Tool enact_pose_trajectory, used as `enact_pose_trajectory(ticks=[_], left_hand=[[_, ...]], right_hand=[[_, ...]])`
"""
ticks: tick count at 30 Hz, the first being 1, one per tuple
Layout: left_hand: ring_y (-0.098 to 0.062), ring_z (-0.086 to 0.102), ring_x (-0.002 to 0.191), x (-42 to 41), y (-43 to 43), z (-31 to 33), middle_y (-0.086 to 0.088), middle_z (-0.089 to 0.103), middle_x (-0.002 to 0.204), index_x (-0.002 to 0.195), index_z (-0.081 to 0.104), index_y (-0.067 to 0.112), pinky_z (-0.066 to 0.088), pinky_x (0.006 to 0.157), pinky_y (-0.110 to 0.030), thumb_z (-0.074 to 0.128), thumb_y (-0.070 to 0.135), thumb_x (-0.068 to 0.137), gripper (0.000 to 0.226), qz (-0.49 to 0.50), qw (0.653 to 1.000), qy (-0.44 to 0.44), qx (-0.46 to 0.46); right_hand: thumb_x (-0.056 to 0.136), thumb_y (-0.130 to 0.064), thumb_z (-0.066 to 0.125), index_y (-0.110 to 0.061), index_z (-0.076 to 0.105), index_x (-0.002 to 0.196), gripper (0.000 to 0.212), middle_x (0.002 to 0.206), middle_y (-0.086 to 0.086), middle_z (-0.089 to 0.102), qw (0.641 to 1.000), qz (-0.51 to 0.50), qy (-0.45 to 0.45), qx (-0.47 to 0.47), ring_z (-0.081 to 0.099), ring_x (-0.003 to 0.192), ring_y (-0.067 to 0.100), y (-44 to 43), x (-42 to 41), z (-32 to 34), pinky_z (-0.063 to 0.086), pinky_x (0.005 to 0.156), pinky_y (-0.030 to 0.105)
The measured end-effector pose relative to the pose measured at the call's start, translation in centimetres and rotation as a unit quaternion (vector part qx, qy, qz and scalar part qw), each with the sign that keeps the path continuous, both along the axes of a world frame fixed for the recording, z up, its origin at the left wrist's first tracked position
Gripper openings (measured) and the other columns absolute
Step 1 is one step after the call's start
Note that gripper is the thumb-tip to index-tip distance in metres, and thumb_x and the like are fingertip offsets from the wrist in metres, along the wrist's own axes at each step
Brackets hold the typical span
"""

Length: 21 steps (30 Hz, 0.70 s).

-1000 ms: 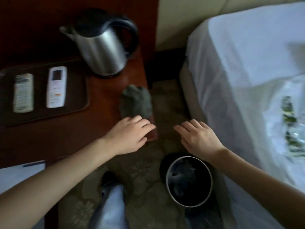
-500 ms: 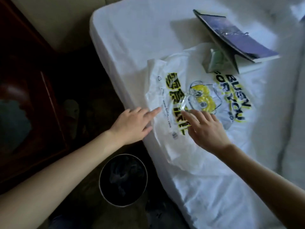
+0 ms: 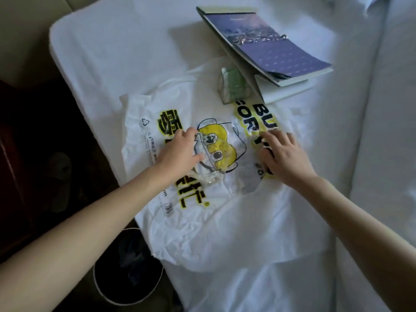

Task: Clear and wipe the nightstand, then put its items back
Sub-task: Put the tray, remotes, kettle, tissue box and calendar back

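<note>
The big white plastic bag with yellow and black print (image 3: 202, 221) lies flat on the white bed (image 3: 135, 52), near its left edge. Both hands are on top of it. The left hand (image 3: 180, 154) has its fingers spread and rests by the yellow cartoon picture. The right hand (image 3: 286, 158) is spread too and presses flat on the right side of the bag. Neither hand pinches anything yet.

Just under the left hand lies a clear crinkly thing (image 3: 207, 176). It may be a wrapper, but it is too blurry to tell.

Farther off on the bed are a small green tissue packet (image 3: 233, 84) and a purple standing calendar (image 3: 270, 48). A round black bin (image 3: 100, 291) stands on the floor, near and left. The dark red wooden nightstand (image 3: 11, 167) is at the far left, in shade.

A second ago the hands were over the nightstand, beside a grey cloth. Now the person has turned to the bed and reached onto the bag. So I think the wiping is done, and the putting back begins here. Next the fingers need to close on the bag and lift it.
</note>
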<state>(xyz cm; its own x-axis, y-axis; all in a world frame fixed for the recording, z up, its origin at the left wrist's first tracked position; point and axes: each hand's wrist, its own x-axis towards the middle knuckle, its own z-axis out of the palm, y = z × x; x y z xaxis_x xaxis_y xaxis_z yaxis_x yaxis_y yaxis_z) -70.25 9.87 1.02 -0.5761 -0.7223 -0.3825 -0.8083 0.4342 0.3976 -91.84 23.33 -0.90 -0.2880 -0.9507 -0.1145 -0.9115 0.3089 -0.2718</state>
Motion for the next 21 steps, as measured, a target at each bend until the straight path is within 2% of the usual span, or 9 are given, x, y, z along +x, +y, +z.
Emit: enact_pose_trajectory(ticks=[3,5,6,8,11,13,15,18,21], left_hand=[[-0.032,0.060,0.099,-0.1,-1.2,0.0,-0.012,0.057,0.126,0.128,0.049,0.015,0.043,0.077,-0.031,0.063,0.013,0.088,0.043,0.045,0.996,0.063,0.037],[-0.029,0.061,0.079,0.1,-1.7,0.2,-0.011,0.062,0.117,0.122,0.052,0.017,0.048,0.070,-0.031,0.064,0.010,0.087,0.038,0.064,0.993,0.081,0.057],[-0.029,0.060,0.072,0.2,-1.8,0.3,-0.010,0.063,0.111,0.118,0.052,0.021,0.053,0.069,-0.036,0.064,0.009,0.086,0.036,0.071,0.991,0.087,0.066],[-0.029,0.062,0.067,0.3,-2.3,0.5,-0.004,0.060,0.103,0.110,0.052,0.027,0.058,0.068,-0.045,0.063,0.008,0.085,0.033,0.083,0.986,0.112,0.088],[-0.012,0.056,0.061,-0.1,-3.9,0.8,0.006,0.059,0.098,0.102,0.054,0.031,0.056,0.074,-0.045,0.063,0.004,0.084,0.034,0.075,0.982,0.143,0.100],[-0.013,0.055,0.059,-0.9,-5.1,1.1,0.007,0.063,0.102,0.097,0.056,0.034,0.053,0.077,-0.043,0.064,0.003,0.083,0.035,0.053,0.980,0.153,0.119],[-0.025,0.064,0.074,-1.8,-6.0,1.1,0.005,0.066,0.106,0.097,0.058,0.034,0.052,0.084,-0.042,0.066,0.005,0.084,0.033,0.038,0.980,0.147,0.131],[-0.025,0.066,0.095,-3.3,-6.9,0.4,0.003,0.067,0.104,0.105,0.062,0.027,0.050,0.090,-0.043,0.066,0.014,0.086,0.023,0.032,0.984,0.122,0.126],[-0.016,0.063,0.090,-4.6,-7.3,-0.2,0.007,0.064,0.093,0.099,0.057,0.028,0.051,0.082,-0.032,0.059,0.018,0.092,0.013,0.021,0.982,0.130,0.135]], right_hand=[[0.085,-0.047,0.029,-0.015,0.053,0.128,0.058,0.120,0.006,0.058,0.998,-0.013,-0.063,0.004,0.047,0.108,0.030,-0.4,-1.5,-0.2,0.035,0.092,0.040],[0.088,-0.041,0.041,-0.015,0.052,0.127,0.047,0.100,0.000,0.061,0.962,-0.128,-0.235,-0.056,0.053,0.091,0.021,-1.9,-1.7,1.0,0.042,0.083,0.037],[0.090,-0.039,0.046,-0.015,0.050,0.127,0.045,0.095,-0.001,0.062,0.922,-0.186,-0.329,-0.087,0.056,0.085,0.017,-2.9,-1.9,1.7,0.046,0.079,0.038],[0.086,-0.048,0.050,-0.012,0.044,0.132,0.058,0.104,0.002,0.062,0.830,-0.269,-0.473,-0.123,0.060,0.084,0.014,-5.0,-2.5,2.8,0.049,0.074,0.034],[0.070,-0.066,0.052,-0.013,0.043,0.132,0.082,0.124,0.009,0.056,0.689,-0.323,-0.636,-0.130,0.064,0.096,0.020,-8.1,-3.4,3.6,0.052,0.076,0.032],[0.053,-0.073,0.065,-0.015,0.045,0.128,0.097,0.127,0.011,0.055,0.620,-0.369,-0.673,-0.160,0.064,0.103,0.024,-10.0,-3.7,4.0,0.055,0.081,0.038],[0.038,-0.069,0.080,-0.014,0.040,0.127,0.111,0.128,0.012,0.053,0.565,-0.429,-0.676,-0.198,0.063,0.104,0.027,-11.3,-4.0,3.7,0.055,0.085,0.043],[0.067,-0.036,0.081,-0.012,0.032,0.126,0.080,0.119,0.013,0.056,0.527,-0.499,-0.648,-0.233,0.068,0.093,0.025,-11.9,-4.7,3.2,0.057,0.079,0.043],[0.080,-0.018,0.072,-0.003,0.043,0.126,0.057,0.094,0.010,0.069,0.493,-0.467,-0.694,-0.239,0.070,0.077,0.021,-11.6,-5.1,2.6,0.058,0.062,0.032]])
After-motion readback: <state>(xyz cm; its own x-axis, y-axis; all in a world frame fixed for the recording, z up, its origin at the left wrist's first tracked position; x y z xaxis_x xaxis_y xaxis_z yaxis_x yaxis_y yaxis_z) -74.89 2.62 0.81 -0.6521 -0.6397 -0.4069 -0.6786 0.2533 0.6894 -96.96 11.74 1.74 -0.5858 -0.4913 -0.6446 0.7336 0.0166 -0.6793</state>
